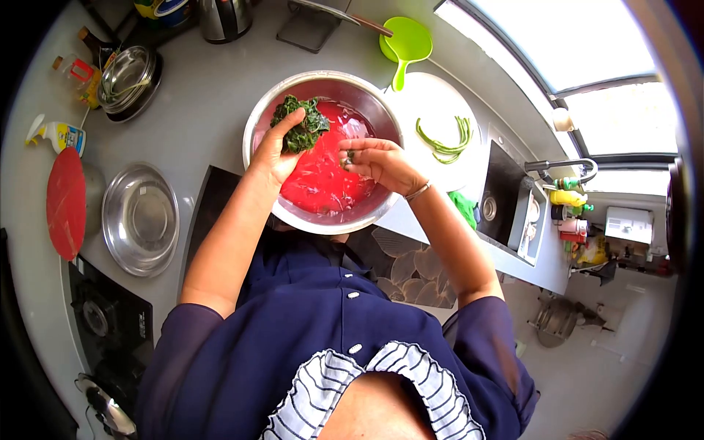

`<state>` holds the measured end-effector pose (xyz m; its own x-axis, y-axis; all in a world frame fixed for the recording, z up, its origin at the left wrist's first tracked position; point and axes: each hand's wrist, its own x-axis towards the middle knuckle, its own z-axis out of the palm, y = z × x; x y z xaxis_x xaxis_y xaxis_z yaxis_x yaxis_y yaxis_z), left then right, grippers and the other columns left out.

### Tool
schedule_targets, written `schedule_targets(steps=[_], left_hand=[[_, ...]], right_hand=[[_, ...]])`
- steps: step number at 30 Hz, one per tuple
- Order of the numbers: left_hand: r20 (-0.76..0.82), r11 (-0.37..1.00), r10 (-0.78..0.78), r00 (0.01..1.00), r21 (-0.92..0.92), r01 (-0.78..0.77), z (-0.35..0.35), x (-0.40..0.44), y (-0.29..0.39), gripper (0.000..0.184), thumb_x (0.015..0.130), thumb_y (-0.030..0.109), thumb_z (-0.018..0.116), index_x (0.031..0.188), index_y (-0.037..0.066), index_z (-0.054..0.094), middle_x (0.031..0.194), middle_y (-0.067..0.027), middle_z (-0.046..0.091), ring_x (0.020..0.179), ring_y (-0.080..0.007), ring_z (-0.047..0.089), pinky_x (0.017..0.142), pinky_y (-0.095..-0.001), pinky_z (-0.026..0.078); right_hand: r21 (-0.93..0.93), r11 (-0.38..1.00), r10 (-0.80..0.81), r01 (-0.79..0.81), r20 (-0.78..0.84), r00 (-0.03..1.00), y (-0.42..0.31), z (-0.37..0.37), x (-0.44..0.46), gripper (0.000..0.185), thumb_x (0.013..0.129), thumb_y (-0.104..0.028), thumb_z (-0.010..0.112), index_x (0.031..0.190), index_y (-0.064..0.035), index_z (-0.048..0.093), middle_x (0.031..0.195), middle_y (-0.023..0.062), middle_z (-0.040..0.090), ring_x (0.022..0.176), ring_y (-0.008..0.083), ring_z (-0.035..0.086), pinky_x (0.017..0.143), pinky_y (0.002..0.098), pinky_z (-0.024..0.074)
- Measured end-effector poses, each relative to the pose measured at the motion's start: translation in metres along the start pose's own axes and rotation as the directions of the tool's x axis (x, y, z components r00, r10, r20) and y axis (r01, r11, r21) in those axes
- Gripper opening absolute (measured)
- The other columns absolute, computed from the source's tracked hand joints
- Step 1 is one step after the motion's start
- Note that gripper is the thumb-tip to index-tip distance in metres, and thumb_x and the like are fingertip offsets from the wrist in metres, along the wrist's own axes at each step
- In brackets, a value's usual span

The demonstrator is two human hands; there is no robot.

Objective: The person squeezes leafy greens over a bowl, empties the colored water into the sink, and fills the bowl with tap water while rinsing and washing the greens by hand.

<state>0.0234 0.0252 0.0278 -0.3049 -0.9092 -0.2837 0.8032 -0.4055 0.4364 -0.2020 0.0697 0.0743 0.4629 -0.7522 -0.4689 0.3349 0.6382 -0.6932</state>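
A large metal basin [257, 114] holds bright red liquid. Over its left part, my left hand [275, 150] grips a clump of dark green leaves [302, 125], thumb across the top. My right hand [381, 165] hovers over the right side of the basin, its fingers curled together around a small dark green bit [350, 155]. The two hands are apart, with the red liquid showing between them. To the right of the basin, several green beans [463, 136] lie on a round white board [440, 99].
A green ladle [407, 48] and a knife [352, 18] are behind the basin. On the left are a steel bowl [139, 220], a red lid [66, 205] and a spray bottle [62, 136]. The sink [499, 183] with its faucet [561, 167] is at right.
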Motion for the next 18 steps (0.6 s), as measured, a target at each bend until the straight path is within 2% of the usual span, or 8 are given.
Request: schedule_targets(steps=[2,5,7,8,10,12,16,18], left_hand=[[-0.071,0.995,-0.090,0.993,-0.047,0.087,-0.001,-0.001,-0.004,0.046,0.076,0.010,0.077,0.117,0.008,0.054,0.108,-0.0091,0.062,0.101,-0.0262,0.061,0.090,-0.0419,0.051],[0.010,0.995,-0.085,0.996,-0.059,0.085,-0.004,0.000,-0.015,0.045,0.077,0.014,0.077,0.116,0.007,0.055,0.105,-0.0097,0.064,0.101,-0.0242,0.061,0.091,-0.0390,0.050],[0.112,0.988,-0.128,0.985,-0.074,0.137,0.008,-0.006,-0.015,0.045,0.078,0.016,0.076,0.117,0.006,0.056,0.104,-0.0093,0.065,0.102,-0.0227,0.061,0.094,-0.0372,0.048],[0.079,0.986,-0.143,0.987,-0.077,0.149,0.006,-0.007,-0.017,0.045,0.078,0.016,0.076,0.118,0.007,0.057,0.107,-0.0084,0.064,0.103,-0.0214,0.060,0.094,-0.0363,0.047],[0.068,0.988,-0.091,0.994,-0.116,0.098,0.008,-0.006,-0.023,0.044,0.079,0.016,0.075,0.118,0.008,0.057,0.110,-0.0064,0.063,0.105,-0.0197,0.059,0.091,-0.0353,0.048],[0.061,0.997,-0.034,0.998,-0.062,0.038,0.009,-0.006,-0.024,0.042,0.079,0.013,0.075,0.117,0.008,0.058,0.110,-0.0050,0.062,0.105,-0.0180,0.059,0.092,-0.0336,0.047],[0.057,0.997,0.051,0.997,0.055,-0.054,0.010,-0.007,-0.021,0.043,0.080,0.012,0.074,0.119,0.009,0.056,0.113,-0.0039,0.060,0.105,-0.0169,0.058,0.091,-0.0327,0.048],[0.067,0.998,0.043,0.997,0.038,-0.045,0.011,-0.011,-0.017,0.043,0.080,0.012,0.073,0.119,0.008,0.056,0.113,-0.0040,0.060,0.106,-0.0165,0.057,0.091,-0.0320,0.048]], right_hand=[[-0.013,0.999,-0.048,0.048,-0.025,0.999,-0.009,0.016,-0.003,0.034,0.091,0.001,0.048,0.124,0.0069,0.052,0.110,0.0143,0.062,0.102,0.0216,0.062,0.093,0.0323,0.0503],[-0.122,0.945,-0.316,0.303,-0.104,0.943,-0.019,0.045,-0.002,0.038,0.090,0.001,0.047,0.127,0.0057,0.050,0.115,0.0136,0.060,0.105,0.0210,0.060,0.096,0.0321,0.0484],[-0.133,0.926,-0.367,0.354,-0.090,0.926,-0.022,0.056,0.005,0.039,0.090,0.001,0.046,0.128,0.0054,0.050,0.117,0.0137,0.060,0.108,0.0206,0.059,0.096,0.0314,0.0476],[-0.140,0.905,-0.415,0.402,-0.084,0.906,-0.022,0.061,0.008,0.040,0.089,0.001,0.045,0.129,0.0050,0.050,0.118,0.0138,0.059,0.110,0.0202,0.057,0.097,0.0307,0.0468],[-0.210,0.890,-0.427,0.406,-0.071,0.901,-0.018,0.067,0.014,0.046,0.087,0.004,0.042,0.133,0.0046,0.045,0.126,0.0147,0.055,0.118,0.0211,0.052,0.101,0.0311,0.0435],[-0.418,0.816,-0.461,0.400,-0.053,0.886,-0.012,0.070,0.023,0.054,0.084,0.006,0.039,0.138,0.0034,0.039,0.133,0.0153,0.049,0.125,0.0236,0.046,0.105,0.0333,0.0399],[-0.356,0.843,-0.435,0.403,-0.014,0.900,-0.010,0.080,0.022,0.057,0.084,0.007,0.038,0.141,0.0034,0.033,0.138,0.0162,0.044,0.131,0.0264,0.040,0.107,0.0350,0.0369],[-0.317,0.855,-0.441,0.411,-0.025,0.897,-0.014,0.078,0.022,0.055,0.085,0.006,0.037,0.140,0.0043,0.035,0.136,0.0169,0.045,0.129,0.0265,0.043,0.104,0.0345,0.0406]])
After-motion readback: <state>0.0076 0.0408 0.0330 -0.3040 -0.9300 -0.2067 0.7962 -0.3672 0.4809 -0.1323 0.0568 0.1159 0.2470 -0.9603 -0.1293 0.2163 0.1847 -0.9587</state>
